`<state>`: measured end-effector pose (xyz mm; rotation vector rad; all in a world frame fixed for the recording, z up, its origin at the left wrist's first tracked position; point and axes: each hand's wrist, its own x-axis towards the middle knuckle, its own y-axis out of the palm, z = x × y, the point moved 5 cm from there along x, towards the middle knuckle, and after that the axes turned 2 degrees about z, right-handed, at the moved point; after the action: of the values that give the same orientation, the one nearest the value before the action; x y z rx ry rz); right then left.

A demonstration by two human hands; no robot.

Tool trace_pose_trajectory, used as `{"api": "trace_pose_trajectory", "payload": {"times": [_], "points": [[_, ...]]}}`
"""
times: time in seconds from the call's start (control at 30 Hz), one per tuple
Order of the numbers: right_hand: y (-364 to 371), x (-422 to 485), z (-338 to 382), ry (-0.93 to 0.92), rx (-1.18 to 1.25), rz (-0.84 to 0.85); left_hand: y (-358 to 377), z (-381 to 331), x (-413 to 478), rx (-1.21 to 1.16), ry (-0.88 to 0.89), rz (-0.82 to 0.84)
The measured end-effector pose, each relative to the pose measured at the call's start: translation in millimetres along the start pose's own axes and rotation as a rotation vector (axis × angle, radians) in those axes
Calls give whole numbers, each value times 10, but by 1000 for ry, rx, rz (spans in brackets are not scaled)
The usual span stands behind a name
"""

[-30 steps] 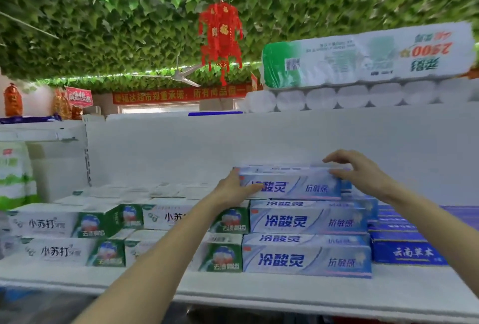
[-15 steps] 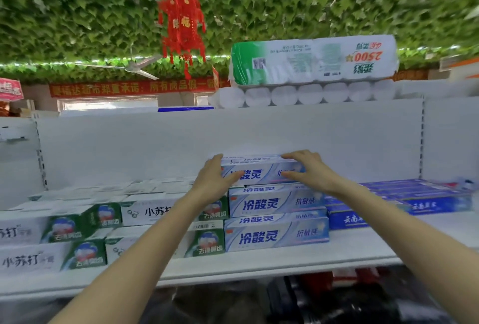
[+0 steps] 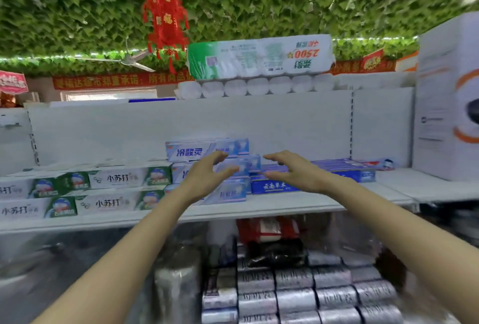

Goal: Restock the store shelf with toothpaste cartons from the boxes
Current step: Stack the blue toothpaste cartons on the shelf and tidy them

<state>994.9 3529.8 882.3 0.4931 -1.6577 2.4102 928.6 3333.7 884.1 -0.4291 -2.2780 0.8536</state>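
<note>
Overlapping blue cartons (image 3: 197, 151): left hand (image 3: 204, 181), right hand (image 3: 295, 172) | tissue pack (image 3: 259, 56) above

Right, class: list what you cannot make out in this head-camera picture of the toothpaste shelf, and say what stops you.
1. Head view: the lower pale-blue cartons are largely covered by the left hand.
2. Head view: print on the silver packs under the shelf is lost to motion blur.
3. Head view: the big white box is cut off by the right edge.
</note>
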Motion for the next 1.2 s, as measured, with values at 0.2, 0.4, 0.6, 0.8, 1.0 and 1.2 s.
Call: {"api": "trace_pose_trajectory", "payload": {"times": [0.2,0.4,0.6,0.8,1.0,1.2], "points": [[-76,-1048,-703,64,-58,67,1117,-422,-369,-103,-30,44],[140,-1726,-1343,147,-273,292,2091,-718,-678,-28,20,221],[921,-2110,-1678,181,-284,461,2916,-456,-1256,69,5,446],[2141,-2534,-2057,231,-166,684,3691,464,-1861,157,-134,736],[3634,-3181,-2500,459,99,823,4534,1483,-2701,160,-321,947],[5112,-4227,-2987,794,336,937,5343,2420,-3665,-25,-711,1028]]}}
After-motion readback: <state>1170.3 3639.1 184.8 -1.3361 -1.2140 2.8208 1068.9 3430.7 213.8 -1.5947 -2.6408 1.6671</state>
